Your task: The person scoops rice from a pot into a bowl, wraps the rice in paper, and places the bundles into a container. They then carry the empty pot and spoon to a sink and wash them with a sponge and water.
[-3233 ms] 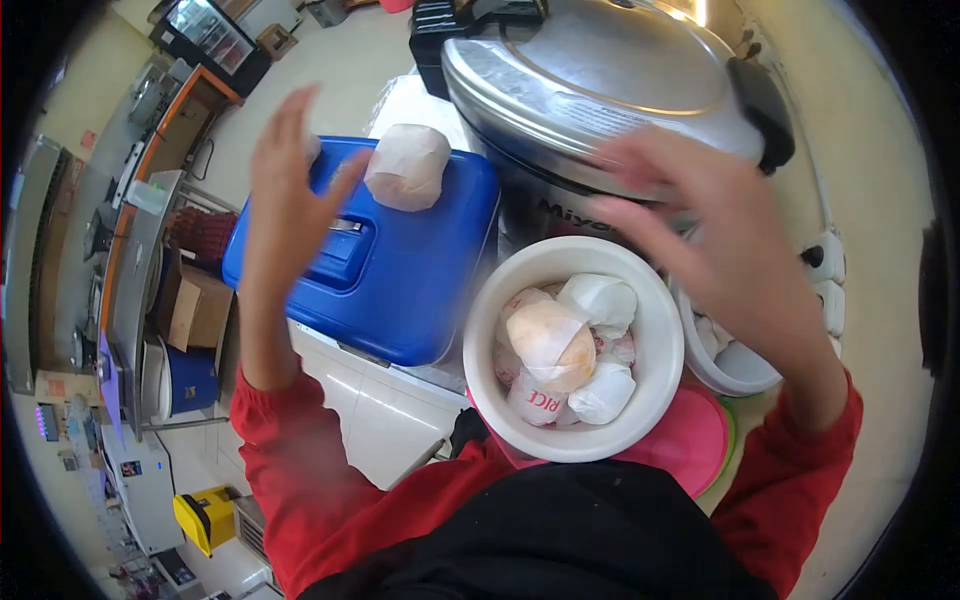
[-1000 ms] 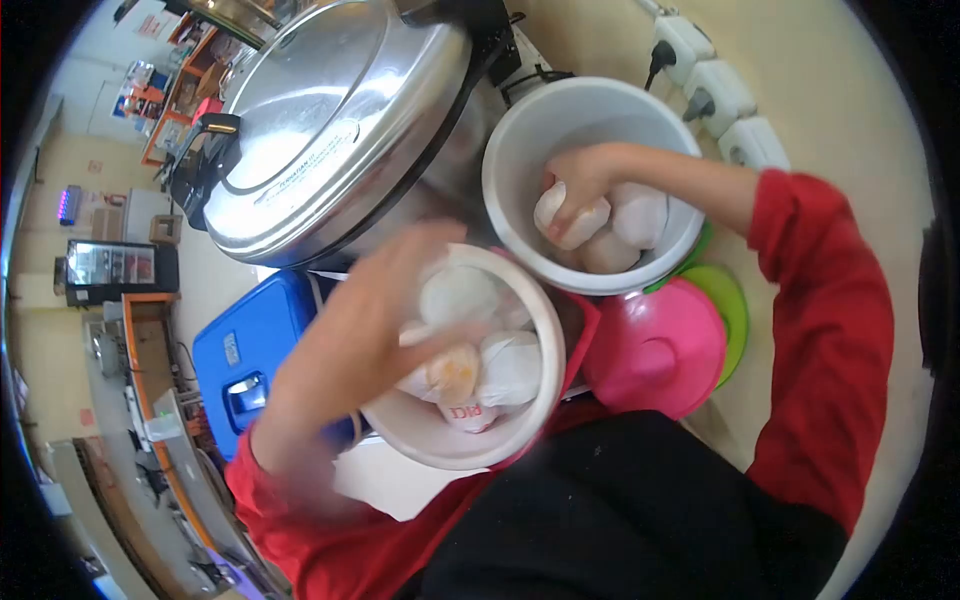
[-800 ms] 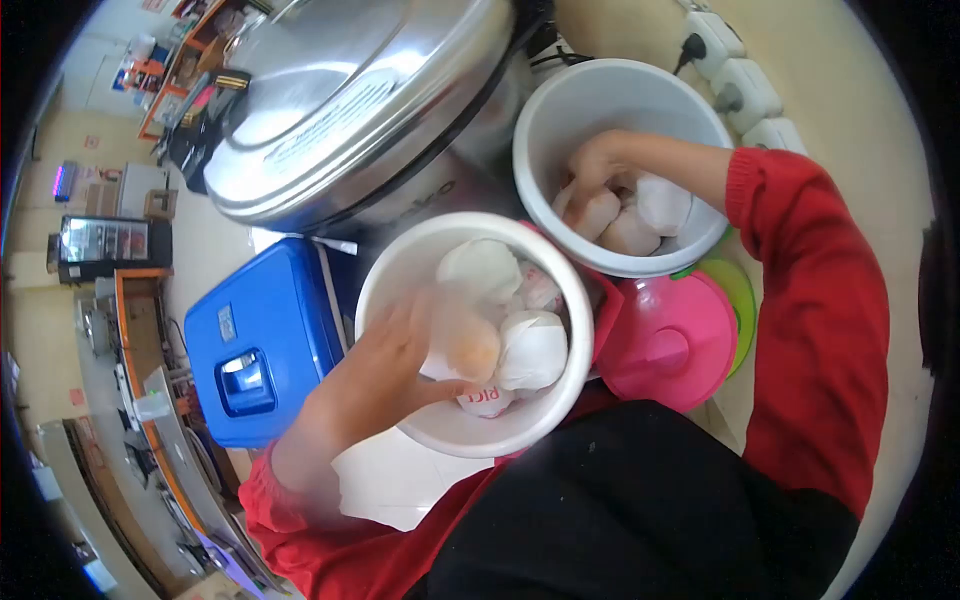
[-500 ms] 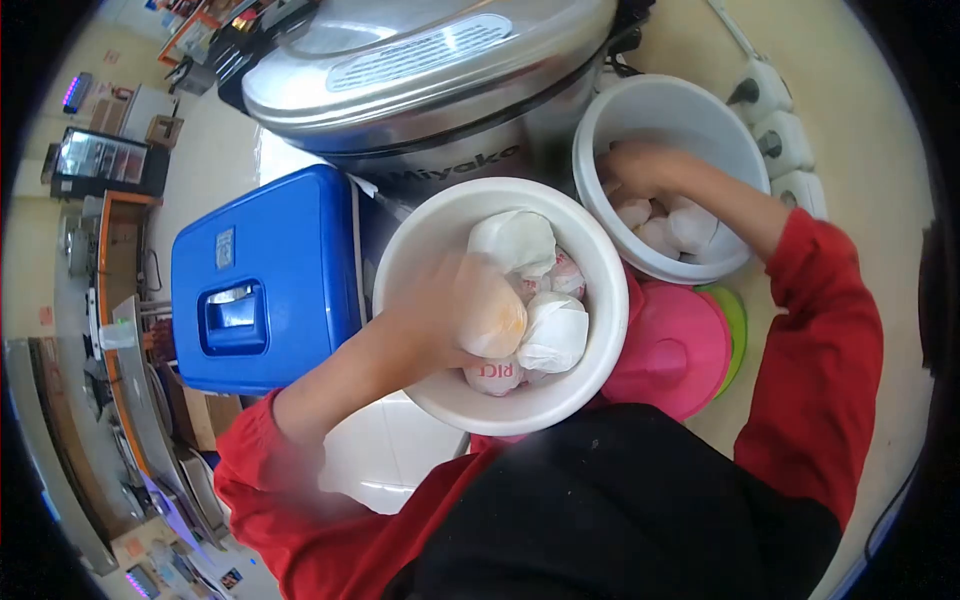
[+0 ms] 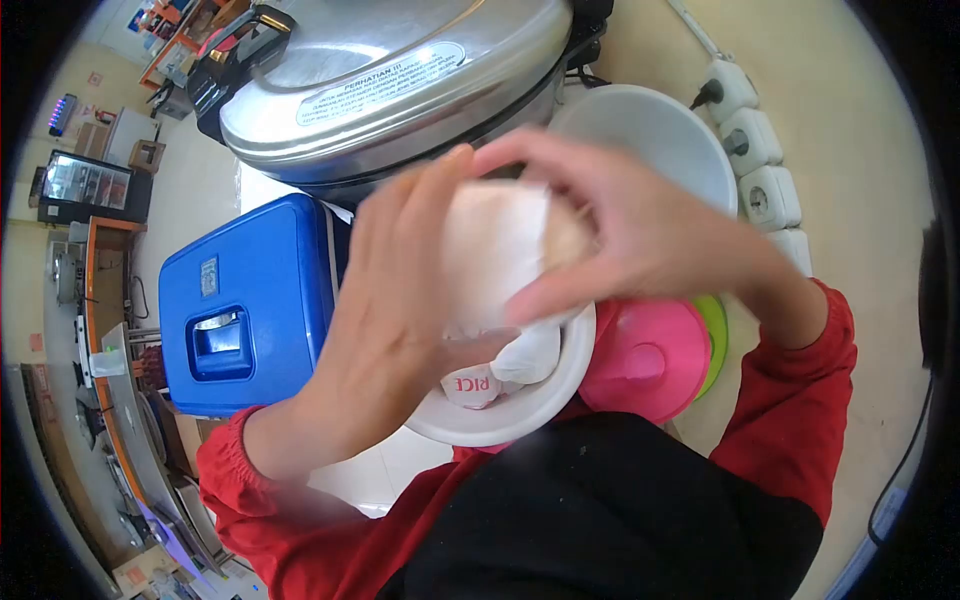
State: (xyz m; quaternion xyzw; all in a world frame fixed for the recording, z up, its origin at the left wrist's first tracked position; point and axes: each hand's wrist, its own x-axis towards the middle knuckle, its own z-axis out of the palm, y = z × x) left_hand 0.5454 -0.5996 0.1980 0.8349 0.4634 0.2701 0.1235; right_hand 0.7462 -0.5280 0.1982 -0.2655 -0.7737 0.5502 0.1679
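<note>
Both hands are raised close to the camera above the near white bucket (image 5: 575, 395), around a pale paper-wrapped bundle (image 5: 495, 245). My left hand (image 5: 385, 285) wraps its left side. From the right, my right hand (image 5: 640, 225) curls over it with thumb and fingers; what lies under these fingers is blurred. Inside the near bucket, below the hands, are more wrapped bundles, one of them a bundle printed RICE (image 5: 471, 386). Behind my right hand stands a second white bucket (image 5: 690, 130), whose contents are hidden.
A large steel cooker (image 5: 400, 90) stands at the back. At left is a blue box (image 5: 240, 300) with a handle. A pink lid (image 5: 650, 360) lies beside the near bucket over a green one (image 5: 715, 345). Power sockets (image 5: 750, 137) line the right.
My right hand has come out of the far bucket and my left hand has risen from the near one with a bundle. They now meet around it. The view has shifted slightly.
</note>
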